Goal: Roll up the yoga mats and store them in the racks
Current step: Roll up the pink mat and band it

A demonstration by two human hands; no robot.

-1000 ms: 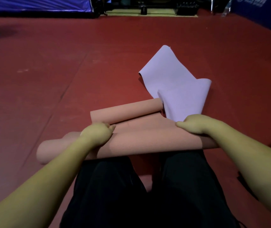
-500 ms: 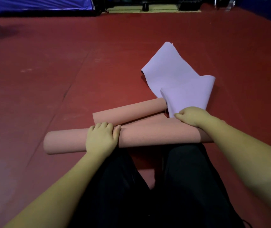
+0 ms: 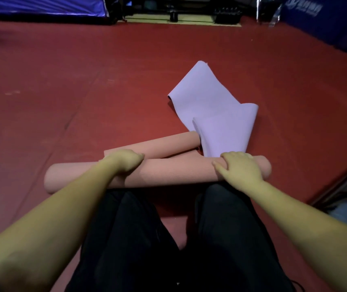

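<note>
**Pink mat rolls under both hands on the red floor**

Pink roll point(image 3: 168, 173), the nearer and thicker one, lies crosswise on the red floor point(image 3: 63, 102) just beyond the person's knees in black trousers point(image 3: 168, 239). Half a second ago its right end was hidden under the forearm; now that end shows past the right hand, and the roll sits a little farther to the right. The left hand point(image 3: 126, 161), which then lay with fingers spread flat over the top, now has its fingers curled over the far side of the roll near the middle left. The right hand point(image 3: 240, 169) has come off the lilac sheet's edge and now rests on the roll near its right end, fingers slightly apart and bent over the curve, thumb pointing left.

Just behind, touching the thick roll, a thinner pink roll point(image 3: 168, 144) lies at a slant, its right end against the lilac mat point(image 3: 212, 114). That mat is loose, folded over itself, its far corner pointing away.

Open floor spreads to the left and ahead. A dark frame point(image 3: 337, 190) crowds the near right. At the far edge stand blue padding point(image 3: 37, 5) and dark equipment point(image 3: 179, 11).
</note>
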